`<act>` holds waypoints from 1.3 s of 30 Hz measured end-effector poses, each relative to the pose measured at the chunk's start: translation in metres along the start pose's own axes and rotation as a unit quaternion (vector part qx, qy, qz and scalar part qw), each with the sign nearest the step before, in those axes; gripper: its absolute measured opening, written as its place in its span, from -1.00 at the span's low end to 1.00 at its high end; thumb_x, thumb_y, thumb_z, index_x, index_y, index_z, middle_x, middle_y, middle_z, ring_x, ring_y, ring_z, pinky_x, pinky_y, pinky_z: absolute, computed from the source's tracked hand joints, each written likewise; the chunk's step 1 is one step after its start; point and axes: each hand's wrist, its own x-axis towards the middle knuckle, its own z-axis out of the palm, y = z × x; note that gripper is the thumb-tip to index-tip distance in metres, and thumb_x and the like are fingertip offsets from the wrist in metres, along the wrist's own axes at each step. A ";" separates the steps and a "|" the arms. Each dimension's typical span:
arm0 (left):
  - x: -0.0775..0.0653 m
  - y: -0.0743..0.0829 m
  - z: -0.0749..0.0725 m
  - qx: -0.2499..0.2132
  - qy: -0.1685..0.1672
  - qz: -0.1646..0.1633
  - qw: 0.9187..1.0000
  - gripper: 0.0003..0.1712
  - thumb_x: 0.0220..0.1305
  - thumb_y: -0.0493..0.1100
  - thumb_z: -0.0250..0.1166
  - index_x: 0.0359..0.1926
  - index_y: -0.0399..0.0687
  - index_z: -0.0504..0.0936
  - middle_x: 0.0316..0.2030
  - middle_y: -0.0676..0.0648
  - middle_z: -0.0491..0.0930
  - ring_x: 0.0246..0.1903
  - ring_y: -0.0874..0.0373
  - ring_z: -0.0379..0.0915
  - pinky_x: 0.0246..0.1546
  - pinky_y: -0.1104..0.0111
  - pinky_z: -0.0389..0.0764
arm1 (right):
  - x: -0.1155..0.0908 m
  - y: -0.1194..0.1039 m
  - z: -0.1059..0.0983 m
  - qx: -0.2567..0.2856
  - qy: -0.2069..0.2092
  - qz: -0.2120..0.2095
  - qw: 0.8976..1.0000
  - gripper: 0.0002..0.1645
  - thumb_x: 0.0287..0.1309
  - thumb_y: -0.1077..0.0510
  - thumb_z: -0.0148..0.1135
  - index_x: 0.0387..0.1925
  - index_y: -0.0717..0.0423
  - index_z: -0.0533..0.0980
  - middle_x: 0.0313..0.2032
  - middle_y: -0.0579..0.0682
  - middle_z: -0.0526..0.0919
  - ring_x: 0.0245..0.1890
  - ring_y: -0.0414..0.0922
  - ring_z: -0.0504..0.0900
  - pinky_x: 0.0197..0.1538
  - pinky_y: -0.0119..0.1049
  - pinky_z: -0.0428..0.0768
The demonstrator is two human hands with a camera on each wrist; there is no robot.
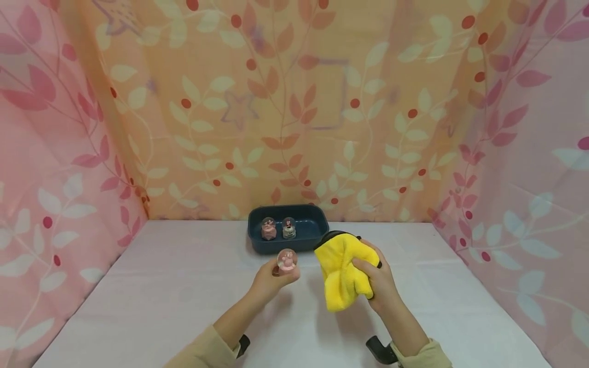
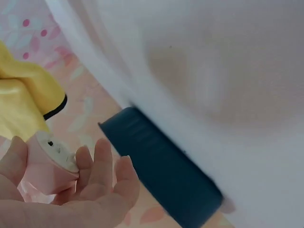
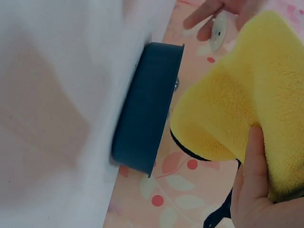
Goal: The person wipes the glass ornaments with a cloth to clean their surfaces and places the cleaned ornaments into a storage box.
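Observation:
My left hand (image 1: 268,282) holds a small snow globe (image 1: 287,261) with a pink base by its sides, raised over the white table. The left wrist view shows the pale underside of the globe's base (image 2: 50,164) between thumb and fingers. In my right hand (image 1: 381,278) a yellow plush cloth (image 1: 344,268) with black edging is gripped, bunched up, the thumb pressed into its folds. The cloth hangs to the right of the globe, apart from it. Behind both hands stands a dark blue tray (image 1: 255,244) holding a pink-based snow globe (image 1: 269,230) and a white-based snow globe (image 1: 289,229).
A white cloth covers the table (image 1: 184,286). An orange leaf-patterned curtain (image 1: 285,112) hangs right behind the tray, with pink patterned curtains (image 1: 50,168) at both sides. Black curved pieces (image 1: 381,350) show by both wrists.

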 end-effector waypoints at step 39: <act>-0.018 0.034 0.001 0.046 -0.062 0.120 0.990 -0.46 0.12 -0.13 0.41 0.10 -0.22 0.49 -0.11 -0.10 0.52 -0.22 0.06 0.44 -0.15 0.14 0.54 | 0.006 0.007 0.061 -0.317 -0.213 -0.493 0.782 -0.26 -0.20 0.47 0.32 0.13 0.05 0.44 0.11 0.20 0.42 -0.05 0.04 0.49 -0.04 -0.16 0.54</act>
